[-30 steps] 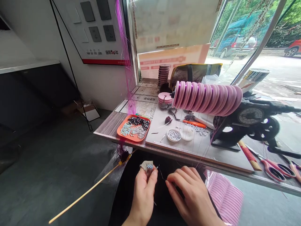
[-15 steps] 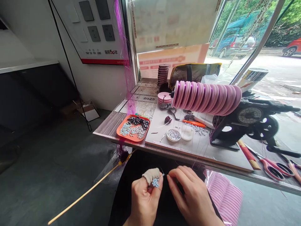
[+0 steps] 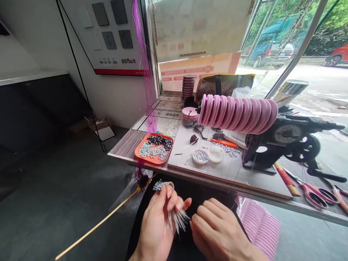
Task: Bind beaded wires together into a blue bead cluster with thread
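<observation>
My left hand [image 3: 159,221] is raised over my dark lap and closed on a bundle of thin wires [image 3: 178,219] tipped with small silvery beads; the beaded ends [image 3: 157,186] stick up past my fingertips and the bare ends fan out below. My right hand [image 3: 214,228] sits just to the right, fingers curled, pinching near the fanned wire ends; what it holds is too fine to make out. Thin threads run up toward a row of pink spools [image 3: 239,113] on the table.
On the table [image 3: 127,143] stand an orange bead tray [image 3: 154,149], a small white bead dish [image 3: 200,156], a black winding machine [image 3: 288,141], red scissors [image 3: 317,194] and stacked spools [image 3: 189,86]. A bamboo stick [image 3: 100,220] slants down left. Pink striped material [image 3: 261,226] lies by my right knee.
My left hand has turned and lifted, so the beaded wire bundle now fans out in view. The right hand has dropped slightly and moved closer to the wire ends.
</observation>
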`<state>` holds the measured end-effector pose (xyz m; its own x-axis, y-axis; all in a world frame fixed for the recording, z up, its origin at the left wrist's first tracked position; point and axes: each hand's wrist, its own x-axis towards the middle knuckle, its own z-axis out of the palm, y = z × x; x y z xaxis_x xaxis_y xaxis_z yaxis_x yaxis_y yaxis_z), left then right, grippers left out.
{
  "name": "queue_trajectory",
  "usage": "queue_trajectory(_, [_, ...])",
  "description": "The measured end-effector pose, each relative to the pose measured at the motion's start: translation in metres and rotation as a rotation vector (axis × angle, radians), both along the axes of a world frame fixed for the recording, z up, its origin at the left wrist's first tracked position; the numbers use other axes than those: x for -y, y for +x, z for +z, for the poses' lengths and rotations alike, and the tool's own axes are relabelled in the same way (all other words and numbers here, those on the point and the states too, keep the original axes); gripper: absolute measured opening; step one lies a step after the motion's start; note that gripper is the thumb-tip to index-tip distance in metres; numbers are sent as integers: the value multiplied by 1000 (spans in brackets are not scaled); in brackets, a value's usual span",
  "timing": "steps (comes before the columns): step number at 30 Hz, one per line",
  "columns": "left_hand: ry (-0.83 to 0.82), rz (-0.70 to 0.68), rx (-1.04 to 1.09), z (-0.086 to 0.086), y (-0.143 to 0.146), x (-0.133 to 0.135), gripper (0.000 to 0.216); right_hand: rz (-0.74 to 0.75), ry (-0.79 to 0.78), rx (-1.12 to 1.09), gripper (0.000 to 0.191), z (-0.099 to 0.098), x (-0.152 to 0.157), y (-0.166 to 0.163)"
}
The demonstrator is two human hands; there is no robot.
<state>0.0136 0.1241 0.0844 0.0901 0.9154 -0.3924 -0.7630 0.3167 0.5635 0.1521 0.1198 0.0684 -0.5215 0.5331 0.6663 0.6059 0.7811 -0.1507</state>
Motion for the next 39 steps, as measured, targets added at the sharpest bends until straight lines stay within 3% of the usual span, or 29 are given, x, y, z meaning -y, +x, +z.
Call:
queue_trajectory(3, [24,203,-49,10,-17,-15,26,8,24,4,32,2,0,5])
queue_trajectory(5, [154,413,-173,9,-28,-23,27,-2,-11,-3,32,4,0,10])
queue_trajectory(6, [205,433,-239,7,-31,-24,25,-19,-50,-5,31,4,0,13])
queue_trajectory(10, [66,-80,-406,-14,-18,-13,28,-102,-152,-54,23,7,1,16])
queue_trajectory(12, [50,-194,-470,-24,-7,-5,33,-129,-139,-91,21,7,2,15])
queue_trajectory(29, [95,-211,-563,-34,3,4,29,-132,-188,-126,21,1,0,7])
queue_trajectory(39, [131,-143,-733,-28,1,4,26,-267,-149,-144,23,-1,-4,5])
